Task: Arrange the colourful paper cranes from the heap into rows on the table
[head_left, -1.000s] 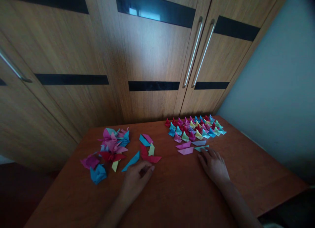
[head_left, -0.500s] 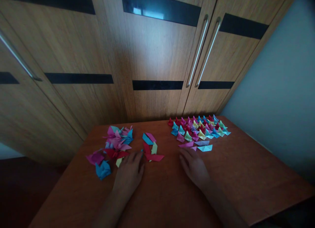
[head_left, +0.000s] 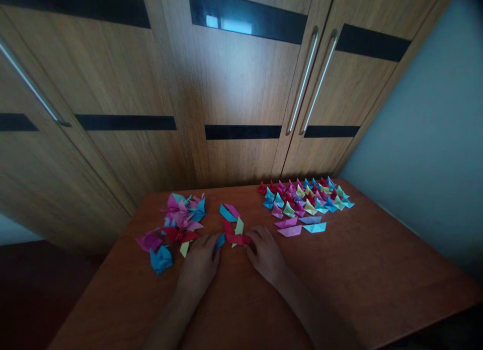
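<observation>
My left hand [head_left: 199,262] is closed with a blue folded paper piece [head_left: 219,243] between its thumb and fingers. Opposite it, my right hand [head_left: 267,254] pinches the right end of a red folded paper piece [head_left: 237,239]. That red piece lies in a small cluster with a pale green folded piece [head_left: 239,226] and more red paper. Just beyond is a blue folded strip [head_left: 227,213] beside a magenta one [head_left: 233,210]. Close to my left hand's fingers rests a pale yellow-green piece [head_left: 184,249], partly covered.
Several joined, spiky paper shapes [head_left: 181,221] sit at the table's left, with a blue one [head_left: 161,260] nearest me. Rows of small folded paper units [head_left: 305,196] stand at the back right. Flat folded strips [head_left: 290,231] lie before them. A wooden wardrobe [head_left: 241,163] backs the table [head_left: 358,274].
My right hand has moved left from the flat strips to the red piece and now pinches its end. In my left hand, more of the blue piece shows.
</observation>
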